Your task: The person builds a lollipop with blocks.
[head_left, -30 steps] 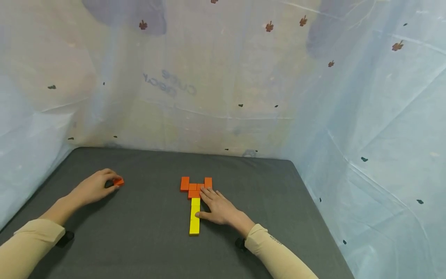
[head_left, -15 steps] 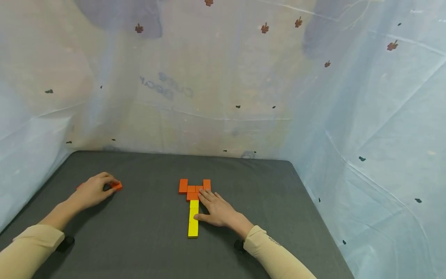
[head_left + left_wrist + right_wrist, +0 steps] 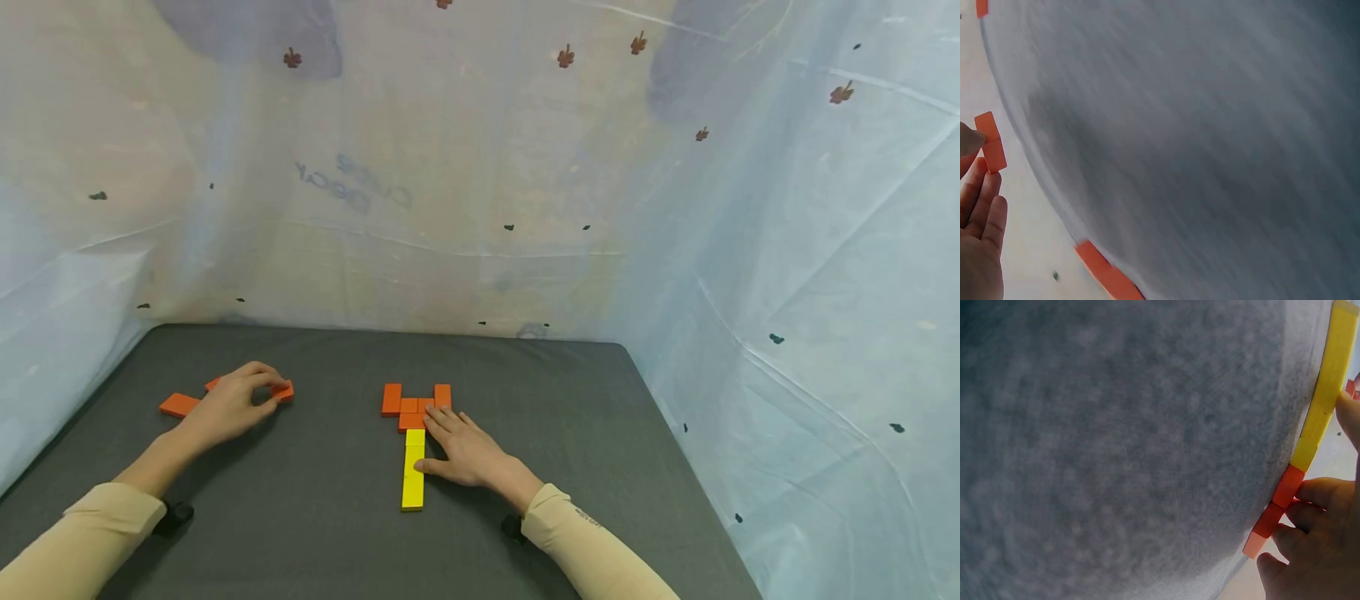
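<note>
Across comes the left hand (image 3: 231, 407), nearer the cluster of orange blocks (image 3: 411, 422) than a second ago, its grip pinching an orange block (image 3: 283, 391) between thumb and fingertips, while a loose orange block (image 3: 177, 406) lies on the grey desk (image 3: 300, 508) beside it. Meanwhile the right hand (image 3: 471, 452) stays put, grip unclenched, fingers spread, fingertips touching that cluster and thumb resting on the long yellow block (image 3: 412, 483).
</note>
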Available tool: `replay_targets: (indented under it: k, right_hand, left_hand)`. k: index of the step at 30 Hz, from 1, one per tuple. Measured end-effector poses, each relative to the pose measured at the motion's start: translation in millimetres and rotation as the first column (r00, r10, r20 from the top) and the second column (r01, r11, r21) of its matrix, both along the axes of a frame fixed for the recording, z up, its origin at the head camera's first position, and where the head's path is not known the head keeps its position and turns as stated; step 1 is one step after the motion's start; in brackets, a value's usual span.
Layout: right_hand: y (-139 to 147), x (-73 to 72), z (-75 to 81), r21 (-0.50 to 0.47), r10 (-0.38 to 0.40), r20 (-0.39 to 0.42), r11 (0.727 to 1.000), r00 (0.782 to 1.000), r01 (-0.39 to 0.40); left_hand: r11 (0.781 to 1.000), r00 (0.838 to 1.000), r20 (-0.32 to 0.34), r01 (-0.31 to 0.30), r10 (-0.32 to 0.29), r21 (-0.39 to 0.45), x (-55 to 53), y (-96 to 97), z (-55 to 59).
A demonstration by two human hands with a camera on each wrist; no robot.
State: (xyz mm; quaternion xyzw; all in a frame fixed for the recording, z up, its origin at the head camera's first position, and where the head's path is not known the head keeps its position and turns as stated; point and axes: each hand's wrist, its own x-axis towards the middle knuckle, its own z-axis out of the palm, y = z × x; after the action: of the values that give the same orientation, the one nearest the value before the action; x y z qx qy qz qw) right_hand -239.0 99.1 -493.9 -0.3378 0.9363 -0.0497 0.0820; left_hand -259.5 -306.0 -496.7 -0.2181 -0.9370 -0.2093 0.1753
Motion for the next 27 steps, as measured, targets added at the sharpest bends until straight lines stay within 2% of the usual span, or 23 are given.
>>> replay_targets:
  k: [8, 14, 27]
  right_hand:
    - [-0.5, -0.6, -1.7, 0.004, -0.005, -0.002, 1.000, 1.000, 0.005]
    - [-0.7, -1.7, -3.9, 0.009, -0.010, -0.004, 1.000, 1.000, 0.010]
    - [-2.7, -2.6, -2.5, 0.019, -0.022, -0.005, 1.000, 1.000, 0.022]
  left_hand:
    - [0.997, 0.999, -0.020, 0.048, -0.047, 0.055, -14.7, 41.7, -2.1]
    - [0.992, 0.997, 0.015, 0.073, -0.075, 0.102, -23.5, 69.5, -0.5]
    - [0.978, 0.986, 0.022, 0.159, -0.163, 0.132, -42.9, 124.7, 3.1]
